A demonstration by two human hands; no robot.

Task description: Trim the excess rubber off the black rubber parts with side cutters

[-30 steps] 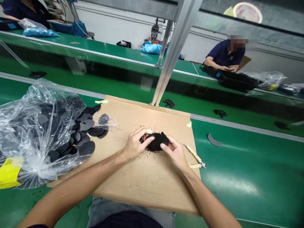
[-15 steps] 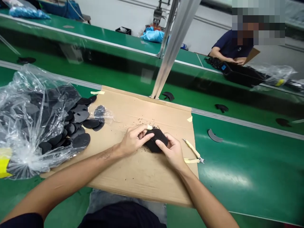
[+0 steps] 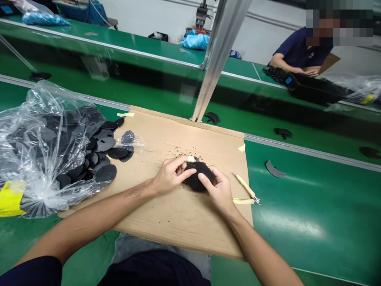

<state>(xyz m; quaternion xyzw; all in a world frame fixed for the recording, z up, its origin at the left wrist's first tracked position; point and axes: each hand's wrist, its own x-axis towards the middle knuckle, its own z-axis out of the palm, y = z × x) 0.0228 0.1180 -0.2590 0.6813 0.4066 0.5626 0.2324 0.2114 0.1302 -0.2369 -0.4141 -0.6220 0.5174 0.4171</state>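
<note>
Between my two hands is a flat black disc-like piece (image 3: 197,180), held just above a cardboard sheet (image 3: 143,214). My left hand (image 3: 172,173) is closed on its left edge, with thumb and fingers pinching it. A pale wrap covers the tip of the left index finger. My right hand (image 3: 218,186) grips the right side, thumb on top and fingers behind. Small black crumbs (image 3: 178,151) lie scattered on the cardboard around the piece. To the right of my right hand lie cutting pliers (image 3: 245,186) with yellowish handles, spread apart.
A clear plastic bag (image 3: 44,159) spills several black discs (image 3: 104,174) at the left. A curved grey piece (image 3: 274,170) lies on the green table (image 3: 312,222). A metal post (image 3: 212,67) rises behind the cardboard. Across the barrier, another person (image 3: 303,51) sits by a black bin (image 3: 315,89).
The camera view has shifted slightly, so the scene sits a little further right. Both hands keep hold of the black piece, which appears slightly turned.
</note>
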